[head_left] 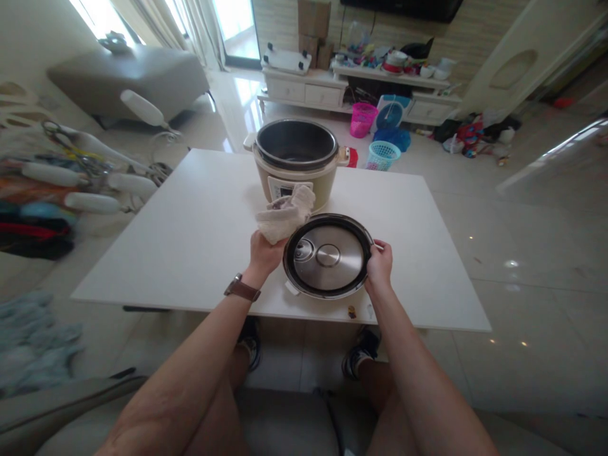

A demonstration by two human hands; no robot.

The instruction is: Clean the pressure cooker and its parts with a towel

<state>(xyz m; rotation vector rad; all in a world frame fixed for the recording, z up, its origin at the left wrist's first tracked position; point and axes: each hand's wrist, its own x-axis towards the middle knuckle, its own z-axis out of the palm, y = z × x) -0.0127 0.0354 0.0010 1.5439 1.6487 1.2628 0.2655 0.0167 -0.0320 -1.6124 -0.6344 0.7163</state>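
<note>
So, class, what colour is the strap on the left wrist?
The strap is brown, in the head view.

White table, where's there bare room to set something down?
Left: from the cooker and left hand to the left edge of the table. Right: from the lid and right hand to the right edge. The middle is crowded: cooker, cloth, lid.

A single view is taken from the person's head, faced forward and steeply down. The left hand and the right hand are seen from above at close range, with the forearms cut by the bottom edge. All four corners of the tabletop are covered, and the low cabinet is taken in farther off.
</note>
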